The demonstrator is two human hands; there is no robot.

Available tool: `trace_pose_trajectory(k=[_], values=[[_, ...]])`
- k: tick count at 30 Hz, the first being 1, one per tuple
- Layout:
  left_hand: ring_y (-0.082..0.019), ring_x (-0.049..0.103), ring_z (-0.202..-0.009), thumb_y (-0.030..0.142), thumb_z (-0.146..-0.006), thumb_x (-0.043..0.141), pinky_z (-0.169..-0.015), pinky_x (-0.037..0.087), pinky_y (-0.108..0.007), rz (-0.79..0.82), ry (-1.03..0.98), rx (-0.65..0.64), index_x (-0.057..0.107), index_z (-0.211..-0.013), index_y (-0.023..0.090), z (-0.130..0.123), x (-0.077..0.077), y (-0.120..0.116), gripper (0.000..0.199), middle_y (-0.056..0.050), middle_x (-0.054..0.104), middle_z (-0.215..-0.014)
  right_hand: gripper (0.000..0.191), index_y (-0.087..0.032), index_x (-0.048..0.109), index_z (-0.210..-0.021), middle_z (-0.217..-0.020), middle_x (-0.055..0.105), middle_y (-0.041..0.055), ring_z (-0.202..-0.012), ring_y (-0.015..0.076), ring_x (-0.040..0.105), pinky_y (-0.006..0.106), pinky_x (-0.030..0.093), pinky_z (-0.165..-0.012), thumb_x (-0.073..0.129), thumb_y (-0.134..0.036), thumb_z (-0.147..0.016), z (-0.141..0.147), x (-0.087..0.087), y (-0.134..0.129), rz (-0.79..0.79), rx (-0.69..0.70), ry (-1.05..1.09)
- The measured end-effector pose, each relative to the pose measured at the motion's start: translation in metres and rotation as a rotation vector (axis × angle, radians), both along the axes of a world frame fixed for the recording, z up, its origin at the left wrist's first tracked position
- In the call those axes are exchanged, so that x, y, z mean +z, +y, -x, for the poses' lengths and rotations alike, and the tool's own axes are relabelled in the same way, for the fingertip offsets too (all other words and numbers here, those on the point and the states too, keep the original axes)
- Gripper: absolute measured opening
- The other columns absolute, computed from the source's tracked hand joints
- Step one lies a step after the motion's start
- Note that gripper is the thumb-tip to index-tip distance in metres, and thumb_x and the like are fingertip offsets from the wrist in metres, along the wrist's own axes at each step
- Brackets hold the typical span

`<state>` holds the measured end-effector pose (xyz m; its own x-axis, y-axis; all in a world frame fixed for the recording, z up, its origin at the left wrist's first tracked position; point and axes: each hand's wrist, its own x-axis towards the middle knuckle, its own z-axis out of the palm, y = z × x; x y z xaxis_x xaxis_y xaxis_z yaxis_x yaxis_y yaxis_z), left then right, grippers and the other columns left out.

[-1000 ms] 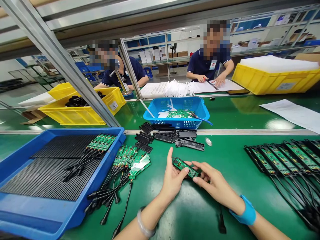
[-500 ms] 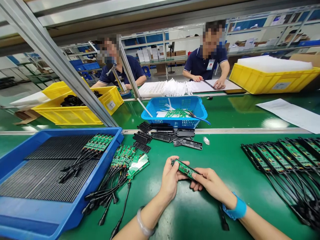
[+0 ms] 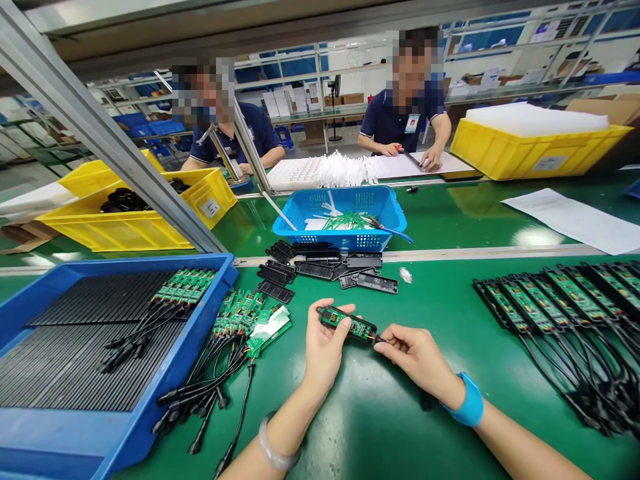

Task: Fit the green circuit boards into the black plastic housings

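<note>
Here, left fingers (image 3: 341, 333) clasp the cased board (image 3: 359, 327); right fingers (image 3: 393, 351) pinch its cable (image 3: 378, 339).

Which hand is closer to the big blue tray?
Left. The left hand is to the right of the big blue tray, past some circuit boards; the right hand is farther right, beyond the left hand.

My left hand (image 3: 323, 353) holds a cased board (image 3: 359, 327), thumb on top; my right hand (image 3: 423, 357) pinches its cable (image 3: 379, 339) at the board's end. Loose cases (image 3: 377, 282) ahead, blue tray (image 3: 65, 427) left, more boards (image 3: 570, 293) right.
</note>
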<state>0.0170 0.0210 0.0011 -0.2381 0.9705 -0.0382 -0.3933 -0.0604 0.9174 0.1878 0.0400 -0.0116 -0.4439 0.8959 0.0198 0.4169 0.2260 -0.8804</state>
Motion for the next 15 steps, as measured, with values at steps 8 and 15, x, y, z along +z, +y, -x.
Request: trace_pose_trajectory(k=[8,15], values=[[-0.019,0.068,-0.087,0.029,-0.080,0.066,-0.084,0.051,-0.037,-0.052,0.110,-0.008,0.036,-0.109,0.021,-0.003,-0.003,-0.003,0.042,-0.006,0.071,-0.090,0.025,-0.018,0.059,-0.072,-0.059,0.057,-0.0025,-0.050,0.0100,0.047,0.022,0.034,-0.048,0.058,-0.038,-0.087,-0.002,-0.005,-0.001,-0.334,-0.027,-0.018],[-0.019,0.068,-0.087,0.029,-0.080,0.066,-0.084,0.051,-0.036,-0.054,0.101,0.015,0.036,-0.110,0.021,-0.004,-0.002,-0.004,0.043,-0.006,0.072,-0.090,0.012,-0.017,0.061,-0.088,-0.078,0.066,0.0038,-0.070,0.0151,0.059,0.026,0.042,-0.063,0.058,-0.029,-0.089,-0.010,-0.004,0.002,-0.656,0.020,-0.132]])
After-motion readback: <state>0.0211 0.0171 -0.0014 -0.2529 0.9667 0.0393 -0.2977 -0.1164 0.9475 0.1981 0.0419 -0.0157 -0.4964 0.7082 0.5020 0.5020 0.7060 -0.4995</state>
